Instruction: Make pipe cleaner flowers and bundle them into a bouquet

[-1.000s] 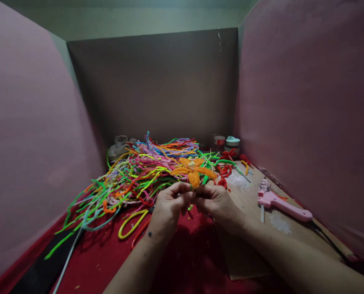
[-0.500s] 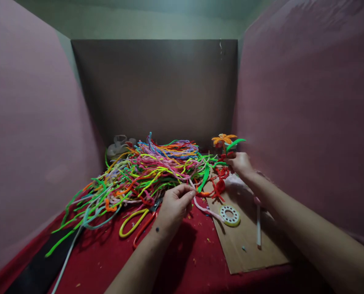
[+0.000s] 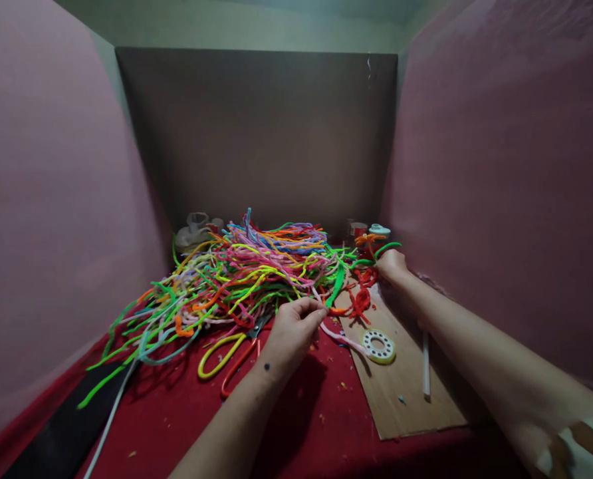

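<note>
A big heap of coloured pipe cleaners (image 3: 246,269) covers the middle of the red table. My left hand (image 3: 294,326) hovers at the heap's near edge with its fingers pinched together on a pale pink pipe cleaner (image 3: 339,338). My right hand (image 3: 392,265) is stretched to the far right corner, closed on the green stem of an orange pipe-cleaner flower (image 3: 367,239), which sits low among red pieces beside the jars.
A brown board (image 3: 406,392) lies at right with a white ringed tape roll (image 3: 379,346), a white glue stick (image 3: 426,372) and red pipe-cleaner bits (image 3: 359,299). Small jars (image 3: 371,231) stand at the back right. Pink panels wall both sides, a grey one the back.
My right hand carried the orange flower from in front of me to the far right corner and lowered it there. My left hand stayed at the heap, pinched.
</note>
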{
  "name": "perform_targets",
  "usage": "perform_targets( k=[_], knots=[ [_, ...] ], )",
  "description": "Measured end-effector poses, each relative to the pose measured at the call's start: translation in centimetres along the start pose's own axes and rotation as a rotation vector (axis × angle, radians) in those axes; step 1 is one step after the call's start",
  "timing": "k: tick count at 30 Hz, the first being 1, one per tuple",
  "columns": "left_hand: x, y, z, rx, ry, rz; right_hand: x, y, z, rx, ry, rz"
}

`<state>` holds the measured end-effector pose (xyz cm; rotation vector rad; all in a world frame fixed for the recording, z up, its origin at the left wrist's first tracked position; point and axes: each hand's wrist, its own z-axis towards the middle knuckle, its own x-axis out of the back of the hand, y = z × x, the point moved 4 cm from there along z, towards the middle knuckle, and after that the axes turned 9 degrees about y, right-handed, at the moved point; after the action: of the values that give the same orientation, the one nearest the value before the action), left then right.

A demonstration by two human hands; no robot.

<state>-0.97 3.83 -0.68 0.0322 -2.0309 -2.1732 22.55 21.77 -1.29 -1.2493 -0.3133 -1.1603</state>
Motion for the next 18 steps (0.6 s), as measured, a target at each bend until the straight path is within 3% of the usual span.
perform_targets(
  k=[5, 10, 14, 18],
  knots=[
    [0.7, 0.1, 0.3, -0.055, 0.042, 0.025, 0.8, -0.4, -0.3, -0.053, -0.023, 0.003],
    [1.8, 0.2, 0.9, -0.08, 0.119, 0.014, 2.7, -3.3, -3.3, 0.131, 0.077, 0.175],
    [2.9, 0.5, 1.3, -0.104, 0.225, -0.009, 3.4, -5.8, -6.6, 0.279, 0.086, 0.376],
    [3.6, 0.4, 1.7, -0.096, 0.3, 0.045, 3.7, -5.8, -8.7, 0.371, 0.134, 0.656]
  ],
)
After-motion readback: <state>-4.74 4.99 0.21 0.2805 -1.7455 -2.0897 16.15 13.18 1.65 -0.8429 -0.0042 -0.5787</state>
